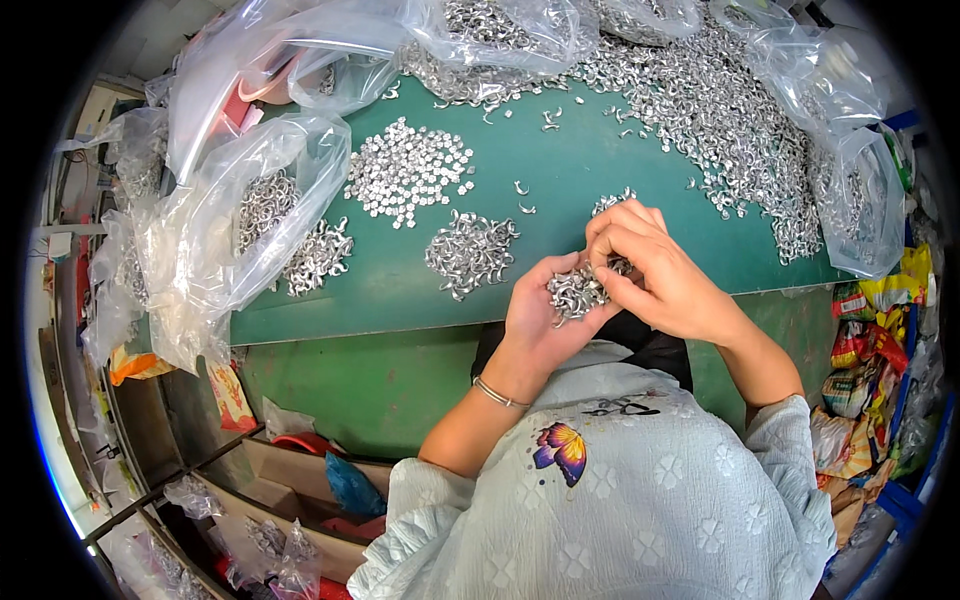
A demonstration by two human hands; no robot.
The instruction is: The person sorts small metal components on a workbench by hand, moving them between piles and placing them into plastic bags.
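Observation:
My left hand (537, 325), palm up and cupped near the table's front edge, holds a heap of small curved silvery metal pieces (574, 293). Over that heap bends my right hand (668, 278), its fingertips pinched together among the pieces; what exactly sits between them is hidden. Just beyond the right fingers, part of another small pile of metal pieces (612, 200) shows. To the left on the green tabletop lies a loose pile of hook-shaped metal pieces (470, 252). Farther back, small blocky silvery pieces (410, 170) are spread in a patch.
A large mass of curved metal pieces (740, 140) covers the back right of the green table (580, 130). Clear plastic bags (210, 230) with metal pieces stand at the left and back. Colourful packages (870, 350) are stacked at the right. Open drawers (270, 480) sit at lower left.

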